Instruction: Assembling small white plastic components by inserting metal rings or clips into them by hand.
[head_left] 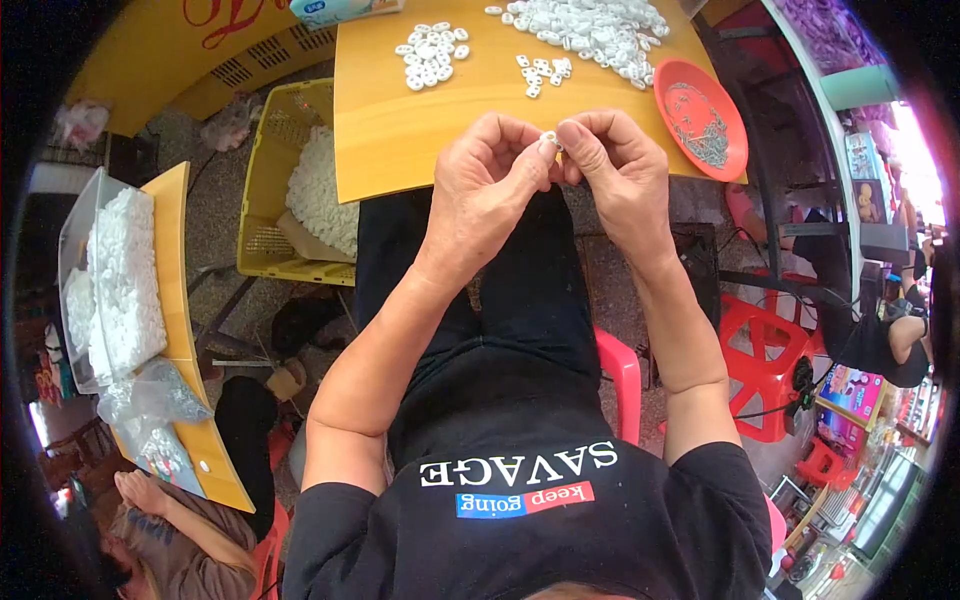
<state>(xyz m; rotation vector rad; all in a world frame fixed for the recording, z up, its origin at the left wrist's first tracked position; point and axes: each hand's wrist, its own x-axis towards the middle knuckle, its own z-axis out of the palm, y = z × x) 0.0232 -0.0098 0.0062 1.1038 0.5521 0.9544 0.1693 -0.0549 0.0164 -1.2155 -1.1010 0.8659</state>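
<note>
A small white plastic piece (548,137) with holes sits at my left fingertips, just over the front edge of the yellow-topped table (400,150). My left hand (488,188) is closed, pinching it between thumb and fingers. Close against it, my right hand (625,180) is also closed, its thumb beside the piece; what its fingers grip is hidden. Beyond my hands lie a small group of white two-holed pieces (542,73), a cluster of white oval pieces (430,55) and a large white heap (590,30). To their right, an orange-red dish (729,108) holds thin metal parts.
Left of the table, a yellow crate (258,215) holds many white pieces. Farther left, a second table (178,260) carries a clear bin (80,190) of white parts and plastic bags (165,395). Another person's hand (142,492) is there. Red stools (755,345) stand to my right.
</note>
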